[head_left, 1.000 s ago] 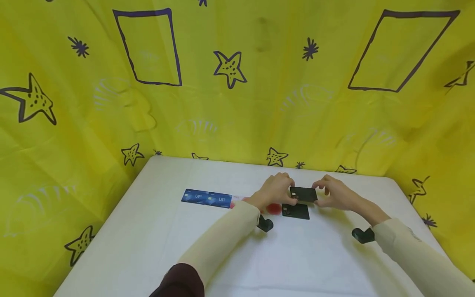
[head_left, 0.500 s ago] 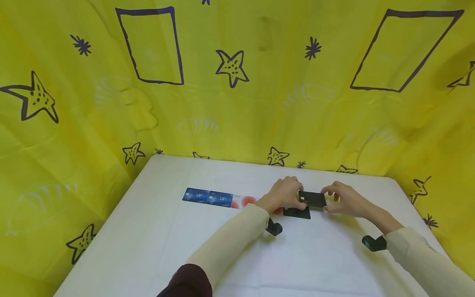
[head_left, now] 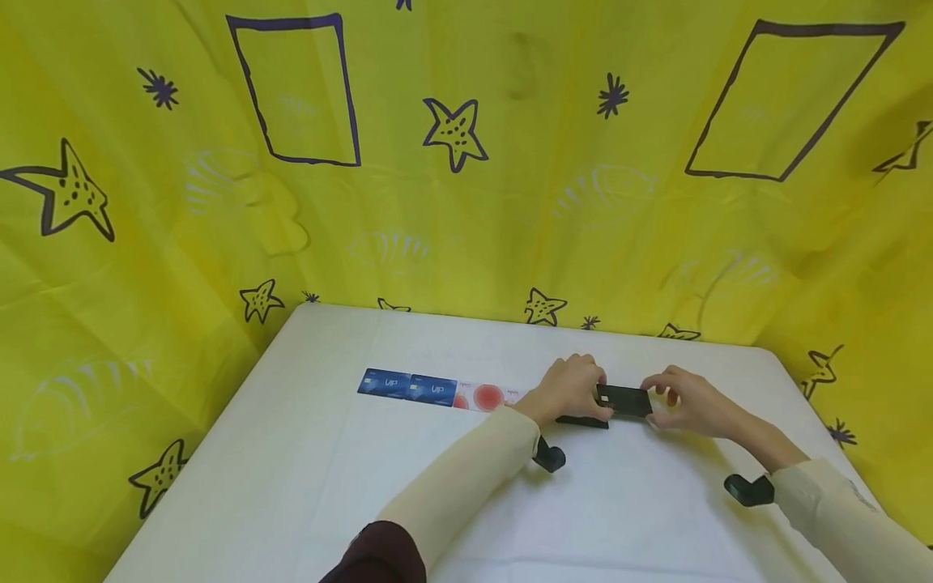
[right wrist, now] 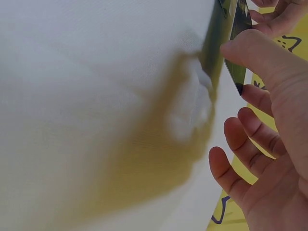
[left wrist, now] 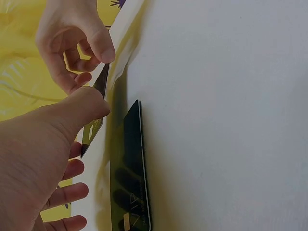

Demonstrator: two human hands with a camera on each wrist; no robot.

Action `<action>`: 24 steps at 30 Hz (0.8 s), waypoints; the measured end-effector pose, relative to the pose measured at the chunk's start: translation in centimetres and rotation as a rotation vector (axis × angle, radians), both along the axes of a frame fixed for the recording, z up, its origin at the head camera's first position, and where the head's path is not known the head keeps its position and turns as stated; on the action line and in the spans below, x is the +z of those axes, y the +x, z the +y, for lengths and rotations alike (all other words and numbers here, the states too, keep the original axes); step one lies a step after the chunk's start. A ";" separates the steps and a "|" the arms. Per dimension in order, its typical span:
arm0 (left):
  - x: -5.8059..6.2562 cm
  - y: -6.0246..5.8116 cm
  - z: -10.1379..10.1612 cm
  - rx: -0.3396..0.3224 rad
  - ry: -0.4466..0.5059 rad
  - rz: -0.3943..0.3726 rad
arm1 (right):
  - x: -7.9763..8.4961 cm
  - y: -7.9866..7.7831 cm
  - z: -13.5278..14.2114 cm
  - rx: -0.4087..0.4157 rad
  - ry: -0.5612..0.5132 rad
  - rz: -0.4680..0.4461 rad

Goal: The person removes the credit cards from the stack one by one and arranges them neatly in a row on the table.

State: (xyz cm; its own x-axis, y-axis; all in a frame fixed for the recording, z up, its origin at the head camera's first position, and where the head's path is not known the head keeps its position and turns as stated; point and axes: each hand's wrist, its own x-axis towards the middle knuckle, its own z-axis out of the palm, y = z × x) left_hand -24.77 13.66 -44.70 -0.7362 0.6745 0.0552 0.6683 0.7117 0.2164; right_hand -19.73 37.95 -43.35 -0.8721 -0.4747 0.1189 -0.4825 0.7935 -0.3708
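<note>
In the head view a black card is held between both hands, beside the right end of a row of cards. My left hand pinches its left end with thumb and fingers. At its right end, my right hand pinches the corners between thumb and forefinger; the right wrist view shows that thumb on the card. A second black card lies on the table, partly hidden by my left hand. The left wrist view shows this lying card just below the held one, with a gap between them.
Two blue VIP cards lie end to end at the row's left. White cards with red circles follow, partly covered by my left hand and forearm. The white table meets a yellow patterned curtain at the back and sides.
Both hands have moved right and a little nearer with the held black card. It has gone from behind the lying black card to beside its right end. More of the red-circled cards shows.
</note>
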 end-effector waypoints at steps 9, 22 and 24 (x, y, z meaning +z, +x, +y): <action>-0.4 0.5 0.6 -0.009 -0.009 0.015 | -0.2 0.8 0.7 0.008 -0.007 0.010; -0.5 1.3 1.1 -0.020 -0.032 -0.001 | -0.5 1.6 1.0 -0.008 -0.029 -0.032; -0.6 1.4 1.2 -0.017 -0.036 -0.002 | -0.5 1.7 1.0 -0.006 -0.031 -0.030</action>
